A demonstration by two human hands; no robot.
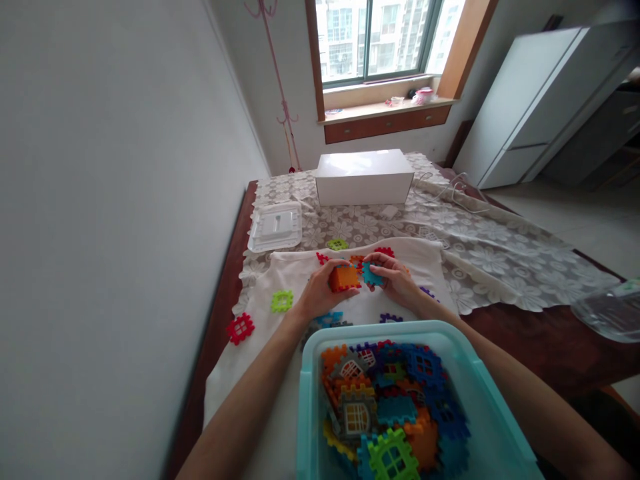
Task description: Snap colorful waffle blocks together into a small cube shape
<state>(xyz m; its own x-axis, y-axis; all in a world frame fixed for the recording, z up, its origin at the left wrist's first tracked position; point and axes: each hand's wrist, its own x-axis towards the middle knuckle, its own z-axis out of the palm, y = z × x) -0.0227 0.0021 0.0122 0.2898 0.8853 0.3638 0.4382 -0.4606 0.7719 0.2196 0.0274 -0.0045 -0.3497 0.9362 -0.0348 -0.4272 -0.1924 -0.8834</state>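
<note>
My left hand [320, 288] is closed round a small orange block assembly [346, 278] with notched edges and some red on it. In my right hand [394, 281] a light-blue interlocking tile [372, 274] is pinched between thumb and fingers, just right of the orange assembly; whether the two touch I cannot tell. Loose tiles lie about on the white cloth: a green one [283, 301], a red window tile [241, 329], a purple one [391, 318] and blue ones [330, 319] partly behind the bin. Close to me stands a turquoise bin [313, 373] holding many mixed tiles.
A white box [364, 187] stands at the back of the table, with a white lid [275, 227] to its left. Patterned lace cloth [470, 247] covers the far part. At the right edge lies a clear plastic container [607, 312]. A wall [115, 200] runs along the left.
</note>
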